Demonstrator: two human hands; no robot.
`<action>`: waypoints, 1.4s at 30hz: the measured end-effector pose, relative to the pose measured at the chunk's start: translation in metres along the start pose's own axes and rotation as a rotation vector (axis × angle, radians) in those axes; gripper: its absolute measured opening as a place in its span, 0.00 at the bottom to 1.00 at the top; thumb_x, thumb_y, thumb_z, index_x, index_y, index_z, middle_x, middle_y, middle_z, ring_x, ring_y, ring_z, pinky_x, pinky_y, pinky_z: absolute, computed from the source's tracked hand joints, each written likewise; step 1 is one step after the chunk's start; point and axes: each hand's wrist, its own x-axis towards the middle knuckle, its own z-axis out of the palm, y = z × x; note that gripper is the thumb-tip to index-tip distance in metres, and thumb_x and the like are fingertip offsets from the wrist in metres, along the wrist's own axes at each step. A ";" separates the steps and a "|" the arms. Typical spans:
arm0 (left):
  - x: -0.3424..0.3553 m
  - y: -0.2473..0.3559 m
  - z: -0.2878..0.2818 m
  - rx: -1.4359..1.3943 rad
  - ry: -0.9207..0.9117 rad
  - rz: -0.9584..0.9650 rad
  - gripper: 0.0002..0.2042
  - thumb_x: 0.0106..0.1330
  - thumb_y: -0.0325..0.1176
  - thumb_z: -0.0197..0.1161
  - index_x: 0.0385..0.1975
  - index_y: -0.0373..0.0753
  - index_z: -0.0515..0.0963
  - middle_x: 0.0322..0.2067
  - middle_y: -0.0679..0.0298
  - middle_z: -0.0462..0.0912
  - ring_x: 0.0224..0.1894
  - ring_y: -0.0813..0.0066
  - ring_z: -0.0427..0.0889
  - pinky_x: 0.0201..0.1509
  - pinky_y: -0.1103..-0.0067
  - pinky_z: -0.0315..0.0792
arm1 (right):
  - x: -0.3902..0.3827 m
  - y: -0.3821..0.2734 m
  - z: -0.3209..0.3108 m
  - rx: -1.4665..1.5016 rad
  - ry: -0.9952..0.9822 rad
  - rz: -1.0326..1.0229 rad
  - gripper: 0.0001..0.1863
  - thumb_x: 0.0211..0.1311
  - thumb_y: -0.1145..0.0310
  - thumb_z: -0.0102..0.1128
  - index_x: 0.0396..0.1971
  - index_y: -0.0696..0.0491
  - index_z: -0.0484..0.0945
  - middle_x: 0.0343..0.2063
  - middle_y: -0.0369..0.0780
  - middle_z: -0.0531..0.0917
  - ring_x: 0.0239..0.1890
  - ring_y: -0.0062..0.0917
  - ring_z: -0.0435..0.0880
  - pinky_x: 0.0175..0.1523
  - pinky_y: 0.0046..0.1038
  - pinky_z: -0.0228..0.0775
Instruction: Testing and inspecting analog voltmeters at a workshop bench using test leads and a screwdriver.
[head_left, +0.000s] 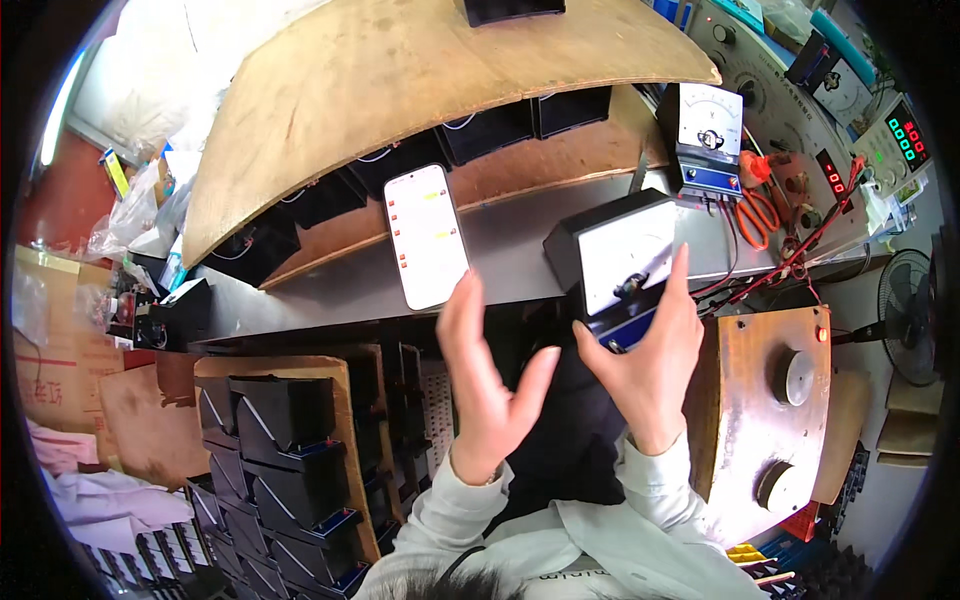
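Observation:
My right hand grips a black analog panel meter by its lower front. The thumb lies at one side of the blue base and the fingers at the other. The meter has a white dial face and sits tilted at the table's front edge. My left hand is open, thumb apart from the fingers. Its fingertips are at the lower right corner of a white-screened phone, and I cannot tell whether they touch it. The phone rests leaning near the wooden shelf.
A wooden shelf covers a row of black meter cases. Another meter stands right, by an orange-handled tool, red leads and test instruments. Stacked meters stand lower left; a wooden box with knobs is at right.

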 end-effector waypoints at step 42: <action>0.085 -0.024 0.050 -0.337 -0.359 0.008 0.43 0.50 0.25 0.75 0.67 0.36 0.57 0.62 0.55 0.64 0.64 0.64 0.66 0.68 0.71 0.62 | -0.025 0.042 -0.008 1.138 0.242 0.451 0.09 0.73 0.70 0.54 0.44 0.60 0.71 0.39 0.41 0.82 0.35 0.17 0.79 0.44 0.22 0.74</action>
